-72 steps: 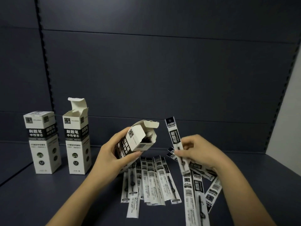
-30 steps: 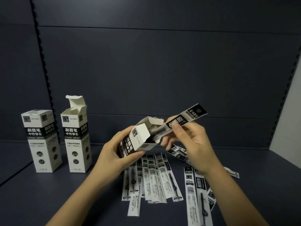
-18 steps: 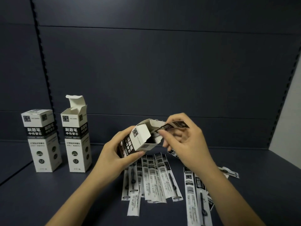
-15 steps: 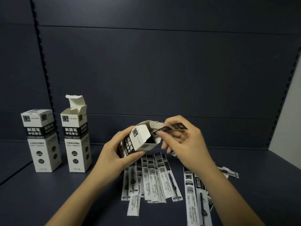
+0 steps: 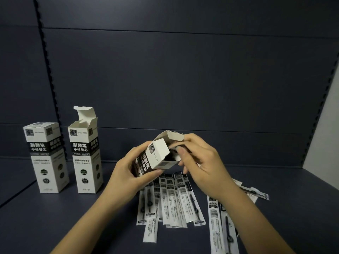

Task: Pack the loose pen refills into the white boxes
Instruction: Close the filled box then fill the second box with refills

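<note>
- The dark shelf [image 5: 55, 226] carries everything, with a dark panelled back wall behind it
- Two white boxes stand upright at the far left: the closed box [image 5: 45, 158] outermost, the open-lidded box [image 5: 85, 156] just to its right with its flap standing up
- The left hand [image 5: 128, 173] grips the held box [image 5: 156, 156] round its lower body, fingers curled about it, mouth tilted up and to the right
- The right hand [image 5: 200, 160] is at that mouth, fingers bent and pressing the last dark end of a refill [image 5: 181, 150] down into the opening; whether they pinch it or only push I cannot tell
- Loose pen refills [image 5: 172, 198] lie fanned on the shelf under the hands; more refills [image 5: 220, 220] lie at the near right
- To finish this step well, I judge it best to keep the box tilted and steady, push along the box's length so the sleeve does not buckle, and stop short of catching the top flap [image 5: 170, 139]
- Much packing looks left to do
</note>
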The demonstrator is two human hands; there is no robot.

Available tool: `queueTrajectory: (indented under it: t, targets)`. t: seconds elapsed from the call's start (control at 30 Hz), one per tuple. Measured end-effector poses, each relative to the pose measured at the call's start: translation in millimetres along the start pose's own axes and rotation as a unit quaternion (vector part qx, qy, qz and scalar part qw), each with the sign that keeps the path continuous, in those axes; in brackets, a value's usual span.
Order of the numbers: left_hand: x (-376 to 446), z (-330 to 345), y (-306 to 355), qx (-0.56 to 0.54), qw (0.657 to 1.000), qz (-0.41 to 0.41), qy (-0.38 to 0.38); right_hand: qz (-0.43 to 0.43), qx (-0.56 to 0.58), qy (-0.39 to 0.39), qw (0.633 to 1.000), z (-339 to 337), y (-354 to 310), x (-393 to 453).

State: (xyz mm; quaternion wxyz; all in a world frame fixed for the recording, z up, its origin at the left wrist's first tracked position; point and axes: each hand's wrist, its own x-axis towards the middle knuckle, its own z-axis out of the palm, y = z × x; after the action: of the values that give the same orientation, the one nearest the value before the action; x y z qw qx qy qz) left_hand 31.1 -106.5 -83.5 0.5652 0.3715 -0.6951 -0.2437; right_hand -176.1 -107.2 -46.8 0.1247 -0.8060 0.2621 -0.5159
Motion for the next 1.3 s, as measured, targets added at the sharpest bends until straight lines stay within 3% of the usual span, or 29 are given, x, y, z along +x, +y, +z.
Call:
queueTrajectory:
  t: [0.13,0.5,0.63,0.73,0.9,1.0,1.1,1.23,1.3]
  targets:
    - [-0.6,0.5,1.3,0.009,1.0,0.002,-0.006,-0.01,-0.018,0.002,1.0,3.9,3.5,1.2]
    - [-0.6,1.7,-2.1,-0.012,1.0,0.014,-0.012,0.048,-0.052,-0.16,0.985,7.1,-2.4,-2.6]
    - [-0.7,1.6,-3.0,-0.008,1.0,0.011,-0.014,0.053,-0.07,-0.164,0.983,8.6,0.6,-3.3]
    - [0.2,0.8,-3.2,-0.003,1.0,0.011,-0.007,0.049,-0.014,-0.13,0.99,2.9,1.3,-4.5]
    - [0.3,-1.4,-0.9,-0.001,1.0,0.008,0.007,0.079,0.095,0.034,0.992,-31.9,4.5,0.6]
    - [0.0,-1.5,-0.1,-0.002,1.0,0.009,0.006,0.146,0.065,0.097,0.982,-55.4,25.9,5.5]
    - [0.5,-2.0,-0.2,-0.004,1.0,0.008,0.007,0.273,-0.071,0.029,0.959,-68.0,52.5,2.7]
    - [-0.2,-2.2,-0.6,-0.006,1.0,0.003,0.006,0.408,-0.251,-0.186,0.858,-78.0,76.5,-11.3]
    - [-1.4,-1.5,0.9,-0.007,1.0,0.002,0.01,0.454,-0.276,-0.224,0.817,-81.4,80.0,-15.9]
